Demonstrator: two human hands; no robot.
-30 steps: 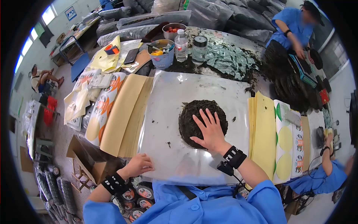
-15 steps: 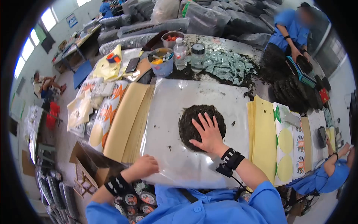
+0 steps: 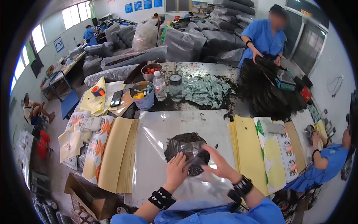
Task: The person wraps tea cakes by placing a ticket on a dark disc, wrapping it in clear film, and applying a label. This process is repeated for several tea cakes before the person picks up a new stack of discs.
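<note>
A round dark cake of pressed leaves (image 3: 182, 143) lies on a clear plastic sheet (image 3: 156, 164) spread across the table in front of me. The sheet's near part is folded up over the cake. My left hand (image 3: 176, 171) presses the folded plastic down on the cake's near left side. My right hand (image 3: 218, 164) grips the plastic at the cake's near right edge, fingers pointing left. Both wrists wear black straps.
Stacks of tan paper (image 3: 119, 153) lie left of the sheet, yellow paper (image 3: 248, 149) and round printed labels (image 3: 274, 153) lie right. Behind stand a bottle (image 3: 159, 86), a jar (image 3: 175, 87), a blue bucket (image 3: 143, 98) and foil packets (image 3: 207, 91). One person (image 3: 263, 37) works opposite, another (image 3: 328, 156) at right.
My right hand left the top of the cake. My left hand came in from the sheet's near left corner. The sheet's near edge has been folded over the cake. The camera tilted up.
</note>
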